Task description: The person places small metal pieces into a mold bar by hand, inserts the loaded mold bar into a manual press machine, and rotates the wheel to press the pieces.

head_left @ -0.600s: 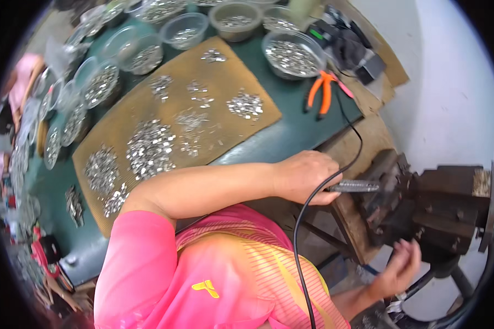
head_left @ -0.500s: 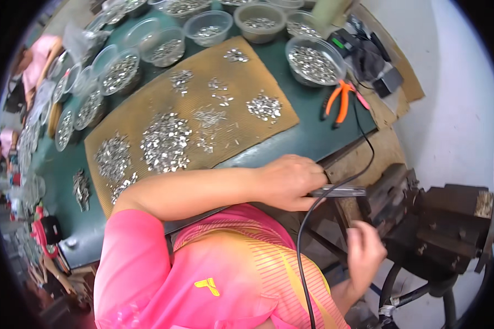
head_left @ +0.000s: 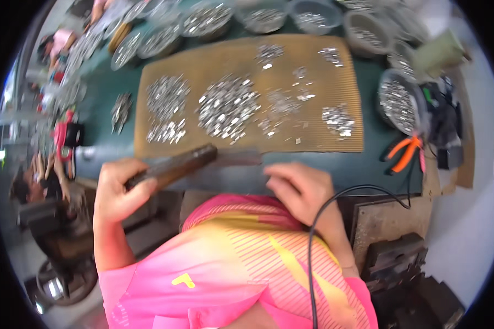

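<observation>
My left hand (head_left: 118, 189) is closed around one end of a long, dark, bar-shaped tool (head_left: 175, 167), held slantwise over the table's front edge. From its far end sticks out a flat grey strip (head_left: 239, 157), smeared by motion. My right hand (head_left: 304, 192) is beside that strip, fingers loosely bent and apart, with nothing visible in them. Beyond both hands lies a tan ribbed mat (head_left: 230, 46). Small shiny metal pieces (head_left: 228, 109) are sorted on it in several heaps, the largest in the middle.
Bowls of metal pieces (head_left: 398, 104) line the table's back and right side. Orange-handled pliers (head_left: 406, 153) lie at the right, near a black cable (head_left: 362, 187) hanging across my right forearm. A dark metal bundle (head_left: 121, 112) is left of the mat. Other people (head_left: 35, 178) are at the far left.
My left hand has swung from the right side back to the left with the tool. My right hand has come up to the table edge. The view has turned left.
</observation>
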Action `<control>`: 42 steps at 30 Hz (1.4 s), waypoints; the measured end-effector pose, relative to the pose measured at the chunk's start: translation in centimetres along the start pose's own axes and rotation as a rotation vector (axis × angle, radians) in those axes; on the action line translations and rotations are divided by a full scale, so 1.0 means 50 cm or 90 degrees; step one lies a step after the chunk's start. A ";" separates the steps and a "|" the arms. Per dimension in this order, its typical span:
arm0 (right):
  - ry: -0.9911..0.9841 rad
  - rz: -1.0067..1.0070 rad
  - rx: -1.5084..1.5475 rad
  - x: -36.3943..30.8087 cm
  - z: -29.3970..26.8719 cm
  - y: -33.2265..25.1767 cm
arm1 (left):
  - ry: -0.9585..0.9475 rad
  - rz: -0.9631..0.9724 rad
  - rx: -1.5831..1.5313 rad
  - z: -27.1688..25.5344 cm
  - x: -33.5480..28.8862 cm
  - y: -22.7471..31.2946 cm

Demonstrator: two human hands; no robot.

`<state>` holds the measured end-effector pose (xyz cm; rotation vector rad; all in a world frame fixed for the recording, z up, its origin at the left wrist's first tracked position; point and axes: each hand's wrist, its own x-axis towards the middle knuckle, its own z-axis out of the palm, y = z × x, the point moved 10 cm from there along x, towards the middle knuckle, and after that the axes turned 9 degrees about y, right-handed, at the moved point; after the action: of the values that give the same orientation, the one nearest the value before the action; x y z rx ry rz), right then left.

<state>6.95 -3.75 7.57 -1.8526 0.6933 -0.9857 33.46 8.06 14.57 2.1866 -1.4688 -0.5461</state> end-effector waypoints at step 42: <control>-0.063 -0.137 -0.339 -0.043 0.054 0.092 | 0.314 0.549 -0.286 0.209 -0.082 0.012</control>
<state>7.85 -2.89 1.96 -2.4663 0.7574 -0.8895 25.77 10.14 6.62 1.0757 -1.6113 -0.0117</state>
